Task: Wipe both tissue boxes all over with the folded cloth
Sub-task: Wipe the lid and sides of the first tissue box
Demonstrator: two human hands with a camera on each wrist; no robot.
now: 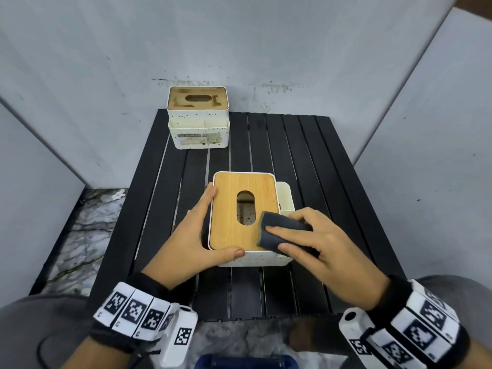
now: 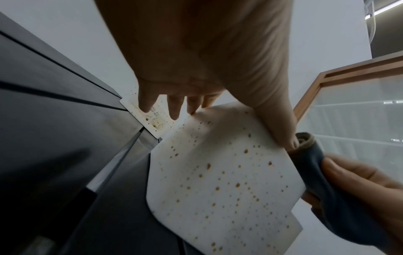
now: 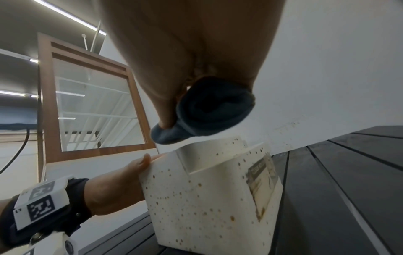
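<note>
The near tissue box (image 1: 234, 209) has a clean bamboo lid with an oval slot and a white speckled body (image 3: 207, 198). My left hand (image 1: 202, 230) braces its near left corner: straight fingers lie along the left side and the thumb presses the front edge. My right hand (image 1: 319, 243) grips the folded dark cloth (image 1: 279, 230) and presses it on the lid's near right corner. In the left wrist view, the cloth (image 2: 316, 172) sits beside my thumb tip. The far tissue box (image 1: 198, 117), its lid dusty brown, stands at the table's back left corner.
Both boxes stand on a black slatted table (image 1: 292, 145) enclosed by grey-white walls on three sides. Marble floor (image 1: 87, 222) shows to the left. The near box has an open side compartment (image 1: 285, 195) on its right. A blue object (image 1: 245, 362) lies below the table's front edge.
</note>
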